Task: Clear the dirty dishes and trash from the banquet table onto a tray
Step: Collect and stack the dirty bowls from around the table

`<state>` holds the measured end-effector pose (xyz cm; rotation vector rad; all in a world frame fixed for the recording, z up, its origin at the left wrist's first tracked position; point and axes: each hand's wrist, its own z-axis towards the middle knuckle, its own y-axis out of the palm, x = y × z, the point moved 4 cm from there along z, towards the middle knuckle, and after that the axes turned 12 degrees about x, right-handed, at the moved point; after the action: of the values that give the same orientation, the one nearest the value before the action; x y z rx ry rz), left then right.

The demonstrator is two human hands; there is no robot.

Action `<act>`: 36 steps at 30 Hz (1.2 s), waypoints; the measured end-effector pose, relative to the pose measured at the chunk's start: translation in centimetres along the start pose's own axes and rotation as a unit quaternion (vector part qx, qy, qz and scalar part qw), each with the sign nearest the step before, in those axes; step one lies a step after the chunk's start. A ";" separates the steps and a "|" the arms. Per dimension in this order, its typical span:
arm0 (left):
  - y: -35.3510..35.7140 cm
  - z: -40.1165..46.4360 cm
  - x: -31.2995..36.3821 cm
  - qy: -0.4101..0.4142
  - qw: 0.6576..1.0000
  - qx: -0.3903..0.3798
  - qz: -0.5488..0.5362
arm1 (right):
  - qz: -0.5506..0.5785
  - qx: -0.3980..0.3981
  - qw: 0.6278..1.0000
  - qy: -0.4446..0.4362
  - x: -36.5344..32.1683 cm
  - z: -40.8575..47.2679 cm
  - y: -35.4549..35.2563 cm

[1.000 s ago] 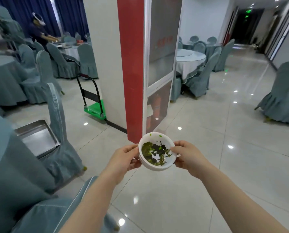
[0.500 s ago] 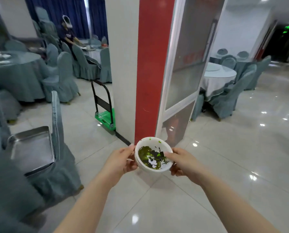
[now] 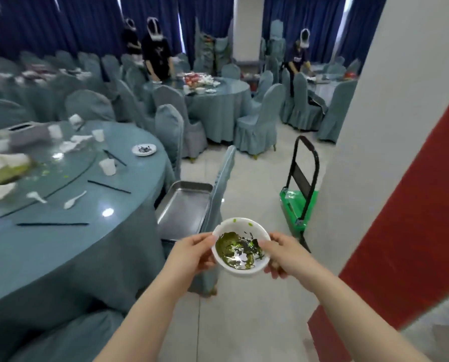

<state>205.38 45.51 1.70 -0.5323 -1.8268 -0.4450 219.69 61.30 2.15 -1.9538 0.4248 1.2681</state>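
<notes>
white bowl (image 3: 240,246) with green and dark food residue held in the air over the floor, just right of the metal tray (image 3: 184,212) on a chair seat beside the round table (image 3: 61,246). left hand (image 3: 192,253) grips its left rim, right hand (image 3: 283,253) grips its right rim, fingers curled under

Round teal table (image 3: 61,252) — chopsticks (image 3: 52,224), spoons (image 3: 73,200), cups (image 3: 108,167), a plate (image 3: 144,149).
</notes>
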 end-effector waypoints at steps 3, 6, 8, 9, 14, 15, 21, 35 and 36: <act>-3.5 4.5 1.3 0.014 0.997 0.075 -0.021 | -0.013 -0.062 0.997 -0.032 -3.1 5.9 4.5; -6.4 9.2 2.7 0.016 0.993 0.109 -0.042 | 0.006 -0.040 0.998 -0.039 -6.1 11.8 8.4; -8.2 12.4 3.8 0.021 0.989 0.131 -0.059 | 0.023 -0.037 0.999 -0.021 -8.0 15.4 10.7; -9.1 14.0 4.5 0.026 0.987 0.147 -0.068 | 0.030 -0.040 0.999 -0.019 -9.0 17.2 11.8; -13.5 19.9 6.7 0.030 0.965 0.227 -0.132 | 0.020 -0.033 0.999 -0.038 -12.6 25.5 15.7; -14.5 20.7 6.6 0.025 0.960 0.244 -0.138 | 0.026 -0.038 0.999 -0.027 -12.7 26.9 16.6; -21.2 25.1 5.1 -0.016 0.926 0.338 -0.170 | 0.029 -0.091 0.995 0.030 -13.0 35.5 23.8; -31.5 39.2 4.5 -0.091 0.819 0.528 -0.205 | 0.049 -0.097 0.989 0.099 -16.3 59.1 44.8; -31.8 39.6 4.3 -0.097 0.810 0.538 -0.212 | 0.049 -0.083 0.990 0.106 -16.5 60.4 45.8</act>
<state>155.37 41.41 -7.42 0.6494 -2.0465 0.4118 145.19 73.90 -15.60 -2.2444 0.5430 1.1917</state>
